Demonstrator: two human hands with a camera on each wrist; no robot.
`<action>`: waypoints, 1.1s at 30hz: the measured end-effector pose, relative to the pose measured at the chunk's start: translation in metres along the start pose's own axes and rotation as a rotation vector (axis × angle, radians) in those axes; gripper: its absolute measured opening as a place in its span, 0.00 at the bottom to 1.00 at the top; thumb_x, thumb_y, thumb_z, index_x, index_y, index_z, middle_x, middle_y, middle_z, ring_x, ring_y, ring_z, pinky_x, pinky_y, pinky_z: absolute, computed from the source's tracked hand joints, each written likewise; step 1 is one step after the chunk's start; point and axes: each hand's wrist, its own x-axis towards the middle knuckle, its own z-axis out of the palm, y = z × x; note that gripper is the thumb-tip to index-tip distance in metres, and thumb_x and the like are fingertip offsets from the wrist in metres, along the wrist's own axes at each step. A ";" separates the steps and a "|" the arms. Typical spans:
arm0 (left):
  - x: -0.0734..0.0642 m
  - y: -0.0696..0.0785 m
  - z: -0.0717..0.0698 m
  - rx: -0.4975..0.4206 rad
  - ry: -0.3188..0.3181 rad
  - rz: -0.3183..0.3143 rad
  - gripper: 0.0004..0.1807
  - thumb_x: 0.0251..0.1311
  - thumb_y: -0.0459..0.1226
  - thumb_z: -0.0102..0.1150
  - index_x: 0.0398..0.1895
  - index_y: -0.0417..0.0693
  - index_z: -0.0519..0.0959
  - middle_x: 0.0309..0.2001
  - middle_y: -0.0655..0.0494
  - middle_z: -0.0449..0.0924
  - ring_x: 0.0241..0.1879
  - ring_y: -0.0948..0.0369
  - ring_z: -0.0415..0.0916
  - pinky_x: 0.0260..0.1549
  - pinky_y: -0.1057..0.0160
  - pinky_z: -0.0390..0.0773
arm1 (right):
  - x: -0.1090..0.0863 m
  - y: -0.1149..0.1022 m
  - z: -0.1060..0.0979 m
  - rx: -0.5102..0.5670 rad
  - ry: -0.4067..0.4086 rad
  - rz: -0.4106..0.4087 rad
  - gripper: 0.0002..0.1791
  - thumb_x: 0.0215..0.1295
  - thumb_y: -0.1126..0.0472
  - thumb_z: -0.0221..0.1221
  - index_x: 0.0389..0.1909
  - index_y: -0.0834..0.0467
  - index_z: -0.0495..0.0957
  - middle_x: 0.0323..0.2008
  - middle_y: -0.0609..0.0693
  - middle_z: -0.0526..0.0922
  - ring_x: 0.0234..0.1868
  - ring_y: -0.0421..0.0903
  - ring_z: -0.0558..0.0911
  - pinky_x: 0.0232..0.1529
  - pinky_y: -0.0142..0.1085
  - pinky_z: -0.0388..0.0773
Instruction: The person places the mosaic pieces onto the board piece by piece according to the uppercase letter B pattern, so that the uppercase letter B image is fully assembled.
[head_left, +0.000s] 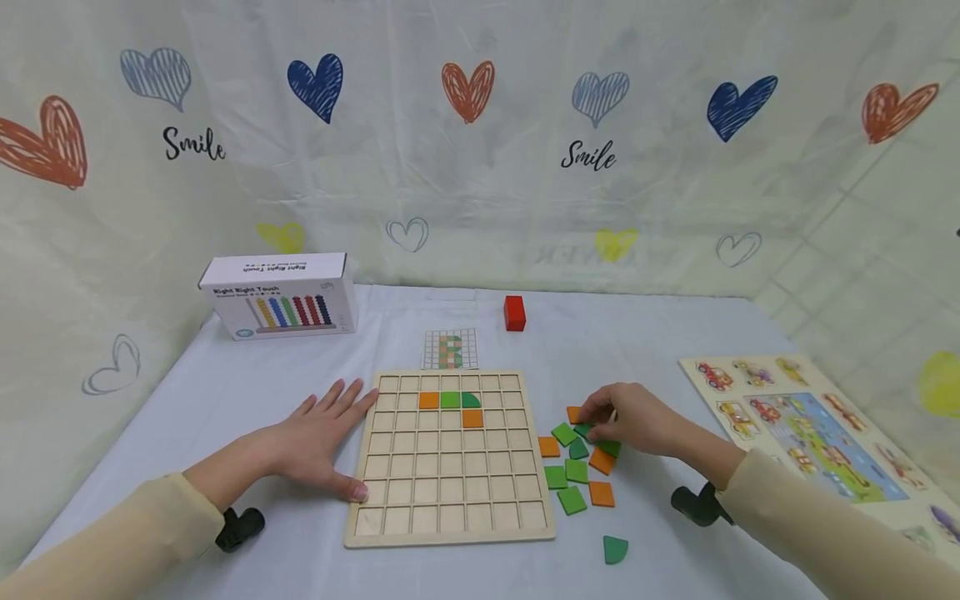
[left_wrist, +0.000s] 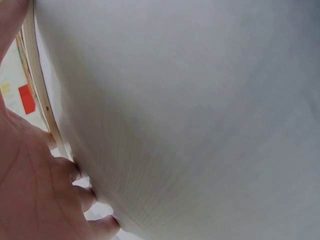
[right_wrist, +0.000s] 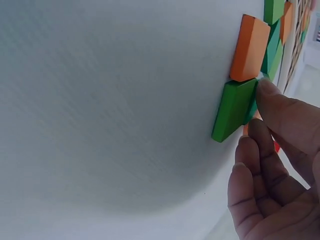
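Far left, we're seeing a white cardboard box with printed coloured bars [head_left: 277,296] standing on the white tablecloth [head_left: 292,533]. Next, we're noting the left hand [head_left: 318,442] lying relaxed, fingers spread and gripping nothing, thumb touching the lower left edge of a square pale wooden grid board [head_left: 450,464]. On it we're counting four pieces: an orange square [head_left: 429,401], a light green square [head_left: 450,401] and a dark green quarter-circle [head_left: 470,401] sitting in one row, another orange square [head_left: 472,419] directly below the quarter-circle. Behind the board we're seeing a small printed pattern card [head_left: 450,350], then a red rectangular block [head_left: 514,313]. Right of the board, loose orange and green pieces are lying clustered; there we're seeing the right hand [head_left: 633,421] pinching a dark green piece [right_wrist: 251,111] at table level, one loose quarter-circle [head_left: 616,550] lying nearer us. Far right, we're seeing a picture puzzle board [head_left: 825,446].
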 end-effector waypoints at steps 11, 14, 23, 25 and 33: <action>-0.001 0.002 0.000 -0.006 -0.009 -0.006 0.73 0.41 0.71 0.71 0.83 0.45 0.45 0.82 0.33 0.37 0.80 0.31 0.33 0.71 0.22 0.40 | 0.001 -0.005 0.005 -0.089 -0.020 0.009 0.10 0.62 0.67 0.69 0.44 0.58 0.87 0.39 0.45 0.86 0.38 0.41 0.77 0.37 0.30 0.79; -0.001 0.001 0.000 -0.002 -0.008 -0.005 0.73 0.42 0.70 0.71 0.83 0.45 0.45 0.82 0.33 0.37 0.80 0.30 0.33 0.71 0.22 0.40 | 0.001 -0.007 0.005 -0.126 -0.030 0.001 0.10 0.62 0.68 0.69 0.44 0.57 0.87 0.40 0.45 0.85 0.38 0.41 0.77 0.40 0.32 0.80; 0.000 0.001 -0.001 -0.002 -0.007 -0.001 0.73 0.42 0.71 0.71 0.83 0.45 0.44 0.83 0.34 0.36 0.80 0.31 0.32 0.71 0.23 0.40 | -0.001 -0.009 0.004 -0.095 -0.006 0.009 0.09 0.60 0.68 0.71 0.39 0.55 0.84 0.35 0.44 0.82 0.37 0.43 0.76 0.40 0.34 0.80; 0.000 0.000 0.000 -0.001 -0.007 -0.001 0.73 0.42 0.71 0.71 0.83 0.46 0.44 0.83 0.34 0.36 0.80 0.31 0.32 0.71 0.22 0.40 | -0.001 -0.008 0.004 -0.093 -0.008 0.006 0.09 0.60 0.67 0.71 0.39 0.55 0.84 0.34 0.44 0.82 0.36 0.43 0.76 0.39 0.33 0.79; -0.001 0.000 -0.001 -0.006 -0.009 -0.002 0.73 0.42 0.71 0.70 0.83 0.46 0.44 0.83 0.34 0.36 0.80 0.31 0.32 0.71 0.22 0.39 | 0.002 -0.013 -0.005 -0.085 -0.040 -0.071 0.04 0.64 0.67 0.68 0.35 0.55 0.84 0.31 0.43 0.81 0.34 0.40 0.75 0.35 0.30 0.77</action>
